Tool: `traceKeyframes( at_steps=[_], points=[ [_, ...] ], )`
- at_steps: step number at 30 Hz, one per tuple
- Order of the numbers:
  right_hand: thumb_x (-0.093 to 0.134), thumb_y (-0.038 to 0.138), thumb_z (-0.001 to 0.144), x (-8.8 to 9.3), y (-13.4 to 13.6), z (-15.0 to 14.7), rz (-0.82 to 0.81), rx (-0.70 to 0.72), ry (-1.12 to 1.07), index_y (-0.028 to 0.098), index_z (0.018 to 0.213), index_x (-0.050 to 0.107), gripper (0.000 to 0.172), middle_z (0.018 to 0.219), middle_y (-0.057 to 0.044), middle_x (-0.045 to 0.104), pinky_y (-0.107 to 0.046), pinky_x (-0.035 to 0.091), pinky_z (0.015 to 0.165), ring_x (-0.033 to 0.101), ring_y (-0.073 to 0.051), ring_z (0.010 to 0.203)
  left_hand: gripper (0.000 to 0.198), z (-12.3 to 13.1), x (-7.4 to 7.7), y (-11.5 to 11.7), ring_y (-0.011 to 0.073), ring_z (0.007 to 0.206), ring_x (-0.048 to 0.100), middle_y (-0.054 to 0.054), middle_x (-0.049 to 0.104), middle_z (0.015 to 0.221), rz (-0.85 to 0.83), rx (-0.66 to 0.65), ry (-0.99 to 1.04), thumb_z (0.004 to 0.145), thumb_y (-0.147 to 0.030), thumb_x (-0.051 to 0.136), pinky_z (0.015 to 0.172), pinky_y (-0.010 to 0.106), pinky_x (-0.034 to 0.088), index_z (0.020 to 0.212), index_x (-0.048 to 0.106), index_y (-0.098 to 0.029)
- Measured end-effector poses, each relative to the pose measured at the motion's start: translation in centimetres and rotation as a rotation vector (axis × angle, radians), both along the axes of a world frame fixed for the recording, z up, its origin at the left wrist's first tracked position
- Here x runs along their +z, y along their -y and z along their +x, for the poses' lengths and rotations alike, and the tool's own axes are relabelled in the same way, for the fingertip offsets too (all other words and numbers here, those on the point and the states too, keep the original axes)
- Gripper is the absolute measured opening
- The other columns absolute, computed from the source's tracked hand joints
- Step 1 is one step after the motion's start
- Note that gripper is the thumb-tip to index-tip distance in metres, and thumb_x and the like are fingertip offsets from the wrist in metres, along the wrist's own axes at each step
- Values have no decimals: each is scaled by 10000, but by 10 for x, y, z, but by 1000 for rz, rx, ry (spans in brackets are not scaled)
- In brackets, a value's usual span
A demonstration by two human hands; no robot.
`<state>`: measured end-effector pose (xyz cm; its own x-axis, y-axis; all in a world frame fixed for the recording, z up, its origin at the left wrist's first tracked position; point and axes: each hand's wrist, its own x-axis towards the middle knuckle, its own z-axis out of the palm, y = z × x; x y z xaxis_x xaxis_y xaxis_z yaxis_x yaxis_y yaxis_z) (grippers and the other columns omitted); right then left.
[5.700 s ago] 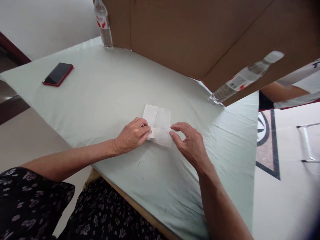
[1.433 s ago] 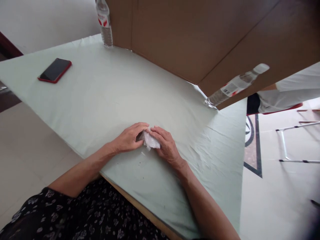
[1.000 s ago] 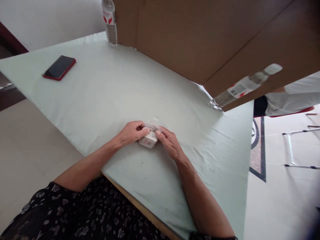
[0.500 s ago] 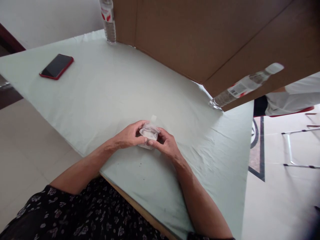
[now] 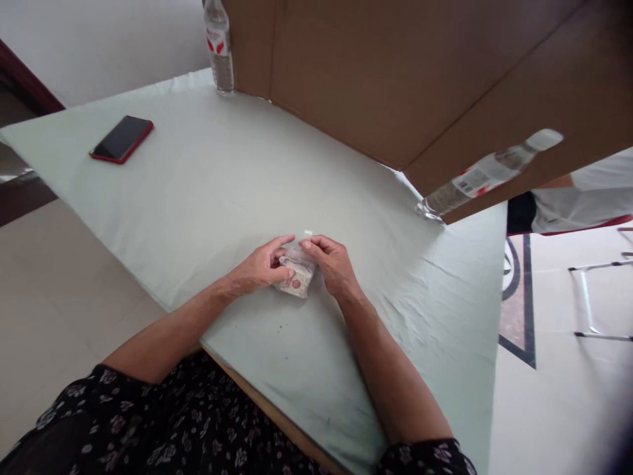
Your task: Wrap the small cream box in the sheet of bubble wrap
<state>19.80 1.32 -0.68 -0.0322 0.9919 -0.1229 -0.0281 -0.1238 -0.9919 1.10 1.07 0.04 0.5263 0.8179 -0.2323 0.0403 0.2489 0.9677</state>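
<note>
A small clear plastic bag rests on the pale green tablecloth near the front edge. Inside it is a light block-like thing with reddish marks, whose kind I cannot make out. My left hand grips the bag's left side, thumb across its front and index finger raised behind. At the bag's upper right, my right hand pinches the loose plastic between thumb and fingertips. A pale tab sticks up at the bag's top, between the hands.
A phone in a red case lies at the left. Brown cardboard panels stand along the back, with one water bottle at their left and another water bottle at the right corner. Beyond sits a person in white.
My right hand has moved from the bag's front up to its top right edge, uncovering the reddish marks. My left hand stays on the bag. The view has shifted slightly.
</note>
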Motion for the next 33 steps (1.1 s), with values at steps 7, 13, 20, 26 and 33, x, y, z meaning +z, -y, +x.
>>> traceKeyframes(
  at_steps=[7,13,20,26,33],
  points=[
    [776,424,732,2,7,-2,53,-6,-40,214,782,677,238,726,23,630,-281,455,670,540,-127,670,803,-1,-5,-3,195,894,656,119,712,1130,131,62,-107,768,-319,684,808,326,500,1495,411,-115],
    [692,375,820,9,13,1,158,58,252,224,804,712,153,803,-17,704,-336,493,781,619,-175,764,660,2,-12,-4,173,855,661,114,729,1110,188,130,-108,819,-389,675,757,288,503,1402,526,-119],
    [664,360,884,7,17,5,403,128,519,297,847,770,128,935,-29,764,-414,492,923,690,-227,945,586,0,-15,-6,172,883,670,116,740,1095,249,116,-97,874,-391,618,795,287,513,1375,538,-99],
    [662,314,908,5,17,11,537,180,656,300,893,784,124,964,-24,779,-419,459,921,700,-218,938,524,-5,-10,-7,178,929,678,127,725,1182,177,54,-48,854,-339,617,796,280,515,1329,574,-121],
    [656,281,904,29,24,17,616,369,827,314,958,785,143,1194,-41,736,-479,425,1022,630,-258,1169,490,-1,-10,-7,153,840,670,127,733,1111,160,96,-35,848,-332,611,743,260,504,1280,585,-102]
  ],
)
